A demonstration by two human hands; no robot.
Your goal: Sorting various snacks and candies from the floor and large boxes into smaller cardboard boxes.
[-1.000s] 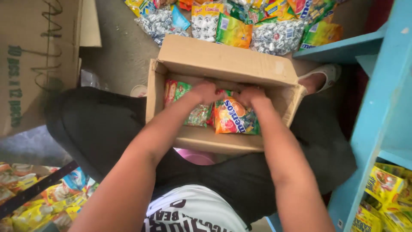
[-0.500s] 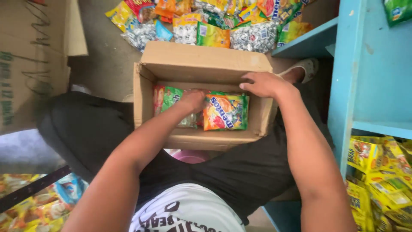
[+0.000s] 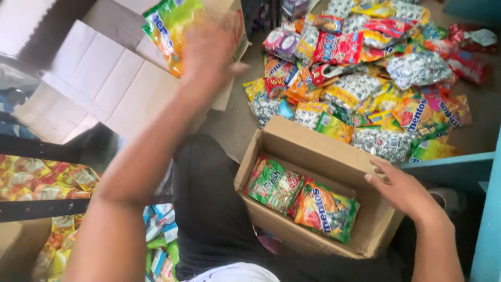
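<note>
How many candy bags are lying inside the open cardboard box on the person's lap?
2 show: a green bag at the left of the cardboard box and an orange bag beside it at the right. A red edge between them may belong to a hidden third.

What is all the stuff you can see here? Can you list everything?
candy bag: one, green and yellow, held up high at the top left
cardboard box: one, brown, open, on the lap
bags in the box: at least two, green and orange
candy pile: many, mixed colours, on the floor beyond the box
flattened cardboard: brown, left
blue shelf: right
left hand: holding the candy bag
right hand: on the box's right edge
</note>
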